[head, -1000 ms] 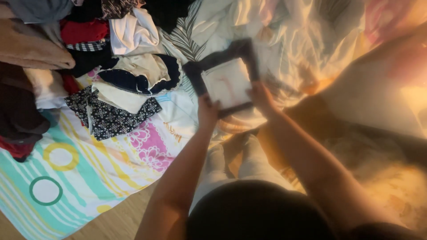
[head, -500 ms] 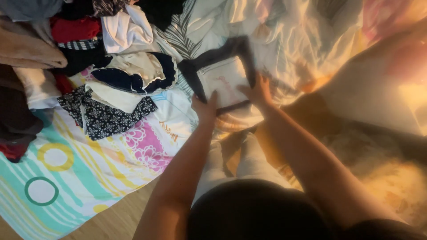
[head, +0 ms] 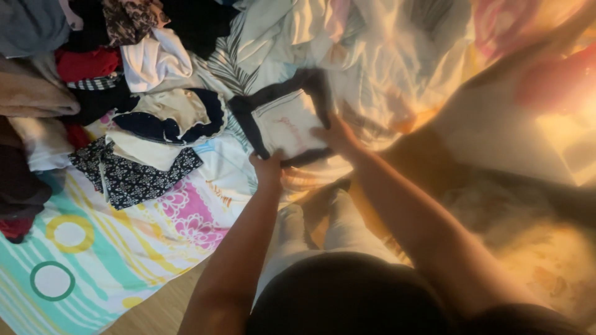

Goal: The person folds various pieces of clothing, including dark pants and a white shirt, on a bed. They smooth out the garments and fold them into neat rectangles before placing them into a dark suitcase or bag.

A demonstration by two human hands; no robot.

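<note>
Both hands have shifted slightly left and down with the folded garment since the earlier frame. At the left edge of the patterned sheet (head: 124, 248) lies a heap of clothes (head: 93, 93). Left hand (head: 268, 169) pinches the near edge of the white folded garment with dark trim (head: 287, 124). Right hand (head: 338, 135) rests flat on its right side, fingers spread. White bedding (head: 385, 62) lies beyond, toward the far edge.

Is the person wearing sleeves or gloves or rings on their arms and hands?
No. The left hand and right hand are bare, with no gloves. Both forearms are bare too, with no sleeves in view. No watch or bracelet shows. The picture is too blurry to tell about rings.
</note>
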